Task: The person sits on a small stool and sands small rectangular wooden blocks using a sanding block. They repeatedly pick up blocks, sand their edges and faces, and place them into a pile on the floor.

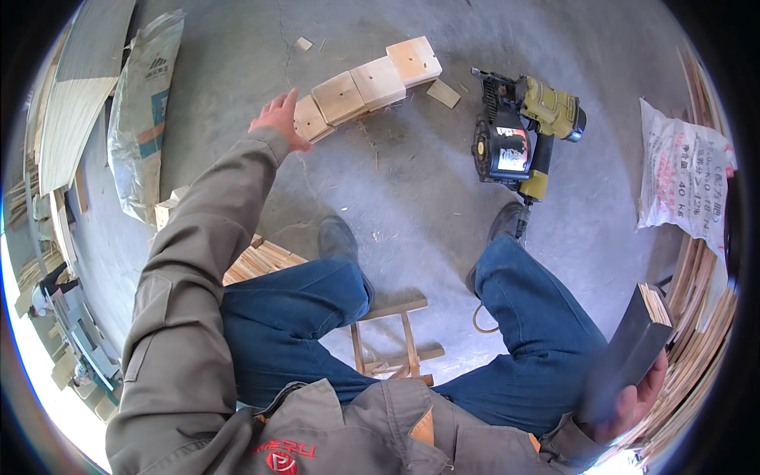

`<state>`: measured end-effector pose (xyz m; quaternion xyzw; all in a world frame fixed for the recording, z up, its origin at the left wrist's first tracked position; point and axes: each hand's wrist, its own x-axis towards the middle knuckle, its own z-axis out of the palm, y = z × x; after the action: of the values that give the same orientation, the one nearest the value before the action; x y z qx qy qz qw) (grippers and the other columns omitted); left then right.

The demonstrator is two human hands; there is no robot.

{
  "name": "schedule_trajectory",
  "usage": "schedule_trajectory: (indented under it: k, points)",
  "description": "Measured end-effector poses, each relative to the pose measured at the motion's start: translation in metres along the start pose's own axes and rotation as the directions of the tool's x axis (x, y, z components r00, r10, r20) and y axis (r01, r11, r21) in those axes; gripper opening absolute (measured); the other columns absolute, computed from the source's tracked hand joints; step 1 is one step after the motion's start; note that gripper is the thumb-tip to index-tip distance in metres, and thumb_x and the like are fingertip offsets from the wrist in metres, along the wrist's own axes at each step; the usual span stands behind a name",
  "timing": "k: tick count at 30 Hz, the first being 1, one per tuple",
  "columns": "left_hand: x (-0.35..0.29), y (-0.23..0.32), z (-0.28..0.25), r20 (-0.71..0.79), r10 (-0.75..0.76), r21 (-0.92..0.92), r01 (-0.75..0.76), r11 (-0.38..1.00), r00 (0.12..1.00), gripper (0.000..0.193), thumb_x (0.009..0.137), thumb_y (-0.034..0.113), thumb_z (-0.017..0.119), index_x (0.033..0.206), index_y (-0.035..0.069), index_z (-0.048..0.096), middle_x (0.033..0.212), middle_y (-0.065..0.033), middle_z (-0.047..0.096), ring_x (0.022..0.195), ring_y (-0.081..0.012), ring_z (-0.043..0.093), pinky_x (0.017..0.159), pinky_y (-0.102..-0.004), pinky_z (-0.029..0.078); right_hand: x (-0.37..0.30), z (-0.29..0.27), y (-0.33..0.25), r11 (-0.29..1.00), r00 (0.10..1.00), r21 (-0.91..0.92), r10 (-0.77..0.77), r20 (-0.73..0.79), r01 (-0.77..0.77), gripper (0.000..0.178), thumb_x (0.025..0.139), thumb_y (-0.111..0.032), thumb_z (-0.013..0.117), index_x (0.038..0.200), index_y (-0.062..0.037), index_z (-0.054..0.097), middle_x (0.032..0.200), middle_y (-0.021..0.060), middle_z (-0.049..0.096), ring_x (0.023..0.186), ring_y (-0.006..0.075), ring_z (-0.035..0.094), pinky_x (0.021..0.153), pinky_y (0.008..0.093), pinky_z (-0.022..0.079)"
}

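My left hand (280,121) reaches out with its fingers and thumb around the near left end of a row of pale wooden blocks (339,96). Several blocks lie end to end on the floor, the far right one (414,60) set slightly askew. Low at the right, my right hand (633,404) is closed on a dark-faced plywood block (629,336) whose layered edge shows at its top; the hand is partly blurred. A yellow-and-black coil nail gun (526,131) lies on the floor right of the row, near my right shoe.
Between my legs stands a wooden frame (393,305). Wood strips (261,260) lie beside my left leg. A white sack (685,174) rests on stacked boards (697,317) at the right. An upright plastic sack (146,115) and panels (83,99) are at the left. Wood scraps (443,93) dot the floor.
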<state>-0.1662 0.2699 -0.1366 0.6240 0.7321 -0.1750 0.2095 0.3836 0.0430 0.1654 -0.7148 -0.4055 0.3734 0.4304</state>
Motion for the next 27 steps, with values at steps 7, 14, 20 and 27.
schedule_trajectory:
  k: [7,14,20,27]
  points:
    - [0.027,0.004,0.04,0.005,-0.151,0.053,0.15,0.987,0.989,0.119,0.064,0.03,0.092,0.161,0.016,0.026,0.151,-0.0112,0.05,0.138,-0.0319,0.051,0.111,-0.0432,0.047,0.003,-0.004,0.0,0.997,0.99,-0.058,0.052,-0.129,-0.06,0.089,0.083,-0.044,0.072,0.153,-0.0004,0.038,0.141,0.0187,0.055,0.12,0.0292,0.062,0.098,0.04,0.054]
    - [-0.006,-0.003,-0.001,0.169,-0.191,0.017,0.191,0.981,0.967,0.074,0.06,0.037,0.087,0.124,0.004,0.069,0.122,-0.0184,0.07,0.11,-0.0306,0.069,0.094,-0.0364,0.055,-0.002,-0.009,0.005,0.993,0.997,-0.087,-0.079,-0.013,0.078,0.083,0.087,-0.038,0.069,0.151,0.005,0.04,0.139,0.0207,0.057,0.12,0.0263,0.061,0.097,0.0364,0.052]
    - [-0.062,-0.033,-0.033,0.149,-0.148,-0.383,0.195,0.903,0.978,0.061,0.061,0.044,0.087,0.098,-0.003,0.079,0.085,-0.0159,0.074,0.078,-0.025,0.071,0.075,-0.0364,0.056,-0.014,-0.014,0.006,0.993,0.992,-0.016,-0.115,0.051,0.116,0.083,0.083,-0.03,0.078,0.146,0.0113,0.043,0.141,0.0237,0.054,0.126,0.0287,0.056,0.109,0.0406,0.043]
    - [-0.173,0.03,-0.084,0.214,0.033,-0.92,0.19,0.342,0.976,0.051,0.081,0.039,0.081,0.113,0.0,0.072,0.103,-0.011,0.072,0.089,-0.0218,0.069,0.08,-0.0345,0.054,-0.022,-0.017,0.012,0.967,0.966,-0.01,-0.254,0.036,0.255,0.068,0.084,-0.02,0.08,0.141,0.0047,0.053,0.13,0.0146,0.064,0.106,0.0199,0.062,0.093,0.0346,0.051]
